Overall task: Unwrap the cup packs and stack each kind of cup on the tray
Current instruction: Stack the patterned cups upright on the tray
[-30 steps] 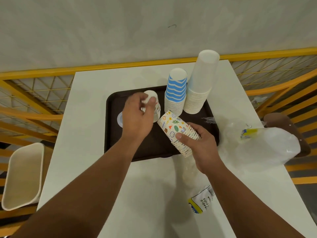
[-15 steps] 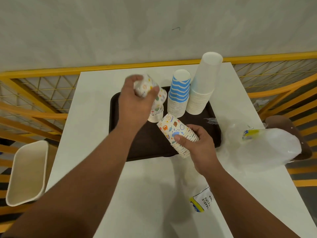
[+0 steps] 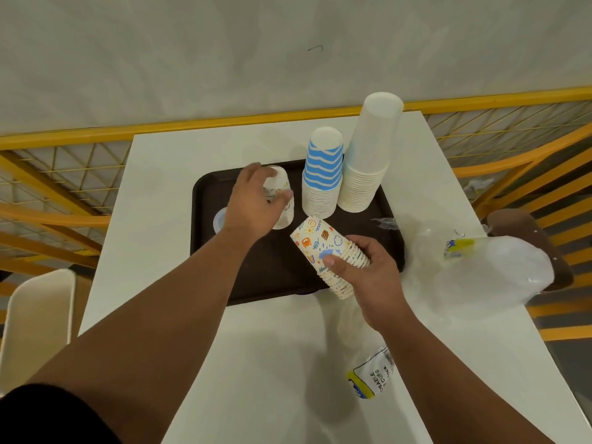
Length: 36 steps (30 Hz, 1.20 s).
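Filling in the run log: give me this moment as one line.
left hand: grips patterned cup on tray stack | right hand: holds tilted patterned cup stack over tray | striped, white stacks: upright

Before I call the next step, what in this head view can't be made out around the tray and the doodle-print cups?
- Short doodle-print cup stack on the dark brown tray: the left hand covers most of it, so its cup count is unknown.
- Pale round lid-like object: mostly behind the left wrist.
- Tilted doodle-print stack: the right hand hides its rim end.
- Printed clear wrapper: text only partly legible.
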Each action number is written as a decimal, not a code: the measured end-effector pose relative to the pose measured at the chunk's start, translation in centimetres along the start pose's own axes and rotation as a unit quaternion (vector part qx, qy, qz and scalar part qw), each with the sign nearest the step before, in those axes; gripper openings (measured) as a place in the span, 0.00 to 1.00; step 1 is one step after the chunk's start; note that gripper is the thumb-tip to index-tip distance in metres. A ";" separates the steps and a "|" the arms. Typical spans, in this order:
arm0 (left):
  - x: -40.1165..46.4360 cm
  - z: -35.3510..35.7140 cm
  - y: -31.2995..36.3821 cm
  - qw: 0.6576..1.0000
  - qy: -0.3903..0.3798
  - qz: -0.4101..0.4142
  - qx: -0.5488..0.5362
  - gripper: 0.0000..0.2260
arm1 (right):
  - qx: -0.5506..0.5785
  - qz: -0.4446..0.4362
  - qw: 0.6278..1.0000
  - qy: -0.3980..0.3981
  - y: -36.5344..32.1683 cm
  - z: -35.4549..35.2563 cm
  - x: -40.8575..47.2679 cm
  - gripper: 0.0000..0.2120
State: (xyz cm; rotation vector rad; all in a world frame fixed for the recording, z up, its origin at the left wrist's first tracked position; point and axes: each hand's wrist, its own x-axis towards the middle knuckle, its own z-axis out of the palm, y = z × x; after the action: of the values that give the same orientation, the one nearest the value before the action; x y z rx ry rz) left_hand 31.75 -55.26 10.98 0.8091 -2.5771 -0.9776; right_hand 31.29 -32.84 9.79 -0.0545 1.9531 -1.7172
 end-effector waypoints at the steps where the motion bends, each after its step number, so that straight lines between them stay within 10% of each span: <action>1: -0.4 -0.3 0.5 0.999 0.033 0.010 -0.010 0.19 | 0.003 -0.002 1.000 0.001 -0.1 0.0 0.0 0.36; 4: -3.0 -1.4 2.5 0.985 0.097 -0.012 -0.143 0.14 | 0.035 -0.008 0.999 0.001 -0.5 0.3 0.1 0.36; 8: -7.9 -0.8 4.0 0.899 -0.142 -0.159 -0.383 0.19 | 0.107 -0.011 0.994 -0.022 -1.2 1.3 0.5 0.36; 13: -9.3 -0.5 4.1 0.827 -0.099 -0.242 -0.498 0.19 | 0.062 -0.056 0.996 -0.032 -0.8 2.0 -0.2 0.30; 18: -8.3 -0.7 3.9 0.852 0.002 -0.232 -0.470 0.20 | -0.007 -0.087 0.996 -0.013 -0.6 2.0 -0.4 0.28; 23: -3.8 -4.5 4.6 0.963 0.146 -0.017 -0.225 0.24 | 0.050 -0.049 0.997 0.024 -0.3 1.4 0.0 0.26; 36: -0.1 0.2 -0.2 1.000 -0.007 0.010 0.003 0.25 | 0.038 -0.025 0.999 0.021 0.4 0.2 0.2 0.26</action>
State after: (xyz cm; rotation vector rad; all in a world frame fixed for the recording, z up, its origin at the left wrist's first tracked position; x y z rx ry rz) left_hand 31.79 -55.24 10.74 0.7778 -2.5976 -0.9729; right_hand 31.29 -32.99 9.36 -0.0400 1.9305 -1.8372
